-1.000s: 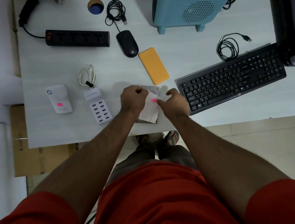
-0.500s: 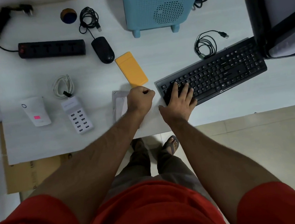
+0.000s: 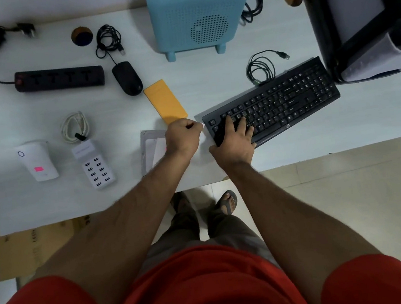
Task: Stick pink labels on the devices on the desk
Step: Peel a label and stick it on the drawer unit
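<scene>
Nearest, the left hand [image 3: 183, 137] is curled, pinching one small pale slip, the right hand [image 3: 234, 136] presses spread fingers on the one keyboard [image 3: 274, 103], and one pink label [image 3: 38, 168] sits on the white device [image 3: 36, 160] at the surface's [image 3: 49, 208] left.

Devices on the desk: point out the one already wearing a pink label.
The white device at the desk's left end; a pink label sits on top. No other device shows one.
</scene>
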Motion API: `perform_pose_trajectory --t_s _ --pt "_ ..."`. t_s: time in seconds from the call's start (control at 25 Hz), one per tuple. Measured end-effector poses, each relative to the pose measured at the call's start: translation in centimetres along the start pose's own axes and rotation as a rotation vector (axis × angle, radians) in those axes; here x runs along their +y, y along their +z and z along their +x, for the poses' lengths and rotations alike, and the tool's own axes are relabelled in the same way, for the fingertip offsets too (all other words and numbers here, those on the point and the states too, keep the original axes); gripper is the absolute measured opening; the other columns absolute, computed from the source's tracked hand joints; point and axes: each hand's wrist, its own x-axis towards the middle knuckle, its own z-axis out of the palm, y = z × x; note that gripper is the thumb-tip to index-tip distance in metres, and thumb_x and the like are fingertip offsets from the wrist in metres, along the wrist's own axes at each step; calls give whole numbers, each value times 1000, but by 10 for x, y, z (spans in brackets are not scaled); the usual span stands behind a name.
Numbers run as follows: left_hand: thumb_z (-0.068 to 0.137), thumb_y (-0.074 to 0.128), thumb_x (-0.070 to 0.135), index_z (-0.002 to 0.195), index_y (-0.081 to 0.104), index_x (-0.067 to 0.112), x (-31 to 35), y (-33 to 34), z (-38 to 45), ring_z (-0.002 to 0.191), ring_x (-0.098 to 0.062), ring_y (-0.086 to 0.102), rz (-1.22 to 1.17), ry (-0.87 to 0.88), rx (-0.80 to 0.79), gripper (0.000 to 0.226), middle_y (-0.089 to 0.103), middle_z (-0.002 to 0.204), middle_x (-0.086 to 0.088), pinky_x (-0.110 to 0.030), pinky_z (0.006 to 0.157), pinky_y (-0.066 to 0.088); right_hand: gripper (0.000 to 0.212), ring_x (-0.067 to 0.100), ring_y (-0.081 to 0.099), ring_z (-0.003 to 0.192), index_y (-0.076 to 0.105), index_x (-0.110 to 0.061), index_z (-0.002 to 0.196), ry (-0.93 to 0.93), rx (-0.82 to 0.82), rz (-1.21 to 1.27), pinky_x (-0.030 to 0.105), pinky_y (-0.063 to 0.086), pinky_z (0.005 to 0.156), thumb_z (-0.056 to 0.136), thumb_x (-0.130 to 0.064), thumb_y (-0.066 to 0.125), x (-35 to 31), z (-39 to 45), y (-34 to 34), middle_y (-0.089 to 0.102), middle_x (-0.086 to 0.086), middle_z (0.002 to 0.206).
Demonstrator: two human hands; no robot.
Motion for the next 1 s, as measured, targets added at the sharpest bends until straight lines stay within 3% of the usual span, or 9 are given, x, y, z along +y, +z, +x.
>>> perform_pose_trajectory --t_s 0.2,0.28,0.4,0.48,0.56,0.64,0.76,0.88,1.0 --pt "84 65 18 78 65 -5 34 4 -16 61 -14 47 -214 14 51 24 56 68 -2 -23 58 42 92 40 42 138 32 -32 152 -68 105 2 49 50 98 69 -49 68 -1 -25 -64 39 8 155" --pt "82 64 19 74 65 -1 50 4 -18 62 -13 47 -297 35 84 22 55 66 1 -25 60 43 81 34 61 113 44 -33 141 -99 142 35 37 52 81 65 -50 65 -7 -34 -97 58 3 132" --pt "80 63 19 59 57 16 82 5 -25 58 -11 43 -351 101 94 23 51 57 8 -25 59 41 53 19 70 76 58 -35 117 -122 159 114 27 48 67 66 -47 62 -19 -53 -152 71 -11 87" --pt "78 62 19 60 58 17 106 8 -31 60 -11 47 -391 150 94 18 56 60 8 -26 61 43 51 13 68 73 61 -39 116 -129 153 165 28 52 74 66 -50 60 -25 -58 -184 71 -16 81" --pt "75 60 20 61 60 16 130 7 -38 62 -12 50 -431 209 106 14 59 62 6 -28 62 45 56 13 67 86 64 -46 118 -148 132 248 31 54 83 63 -53 60 -27 -63 -215 73 -17 90" --pt "74 60 23 59 58 17 150 6 -44 61 -12 50 -412 293 151 17 58 59 8 -26 61 44 43 11 69 81 70 -50 105 -160 103 381 31 57 79 62 -50 63 -24 -64 -243 74 -16 82" --pt "78 63 19 56 54 19 181 5 -55 53 -4 46 -394 419 171 24 54 53 9 -18 53 39 24 7 60 59 76 -38 95 -184 77 534 28 55 64 75 -36 64 -20 -70 -282 66 -14 65" --pt "80 64 16 60 57 18 204 12 -64 50 -1 45 -396 466 161 22 52 52 10 -12 51 35 27 19 56 68 72 -13 98 -158 75 676 45 59 70 83 -32 60 -18 -73 -311 58 2 76" --pt "79 64 18 67 65 12 219 25 -68 56 -7 50 -412 470 148 14 58 56 9 -20 58 39 24 26 62 73 68 -15 89 -103 71 774 55 60 80 86 -36 58 -14 -74 -330 63 9 82"
